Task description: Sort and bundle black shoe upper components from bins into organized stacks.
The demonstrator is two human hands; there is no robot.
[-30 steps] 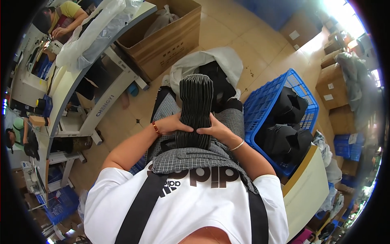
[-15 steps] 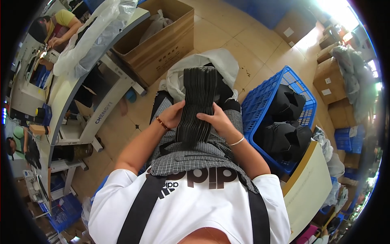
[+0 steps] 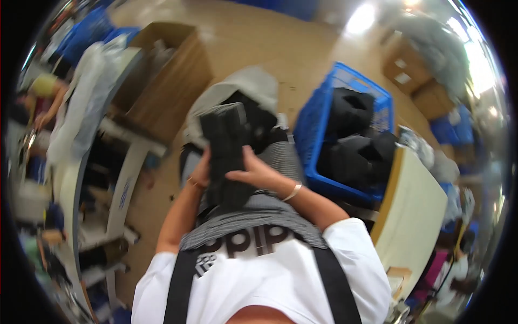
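A long stack of thin black pieces (image 3: 224,162) lies lengthwise over my lap, gripped from both sides. On its left edge is my left hand (image 3: 202,170), closed around it. My right hand (image 3: 254,170) presses the other edge, its thumb across the top of the stack. Motion blur hides the separate layers. Just beyond the stack, a white sack (image 3: 251,82) gapes between my knees, with more black material (image 3: 256,112) inside. To my right stands a blue plastic crate (image 3: 312,127) holding several folded black shapes (image 3: 350,156).
A tall cardboard box (image 3: 181,89) stands open at the far left, beside a pale worktable (image 3: 66,183) with plastic sheeting. Another person (image 3: 49,97) sits beyond it. A yellow-edged tabletop (image 3: 418,210) is close on my right. Cartons (image 3: 407,70) are piled at the far right.
The view has swung to the right, so the surroundings shift left and blur. Both hands keep hold of the stack, now tilted slightly, its far end leaning left.
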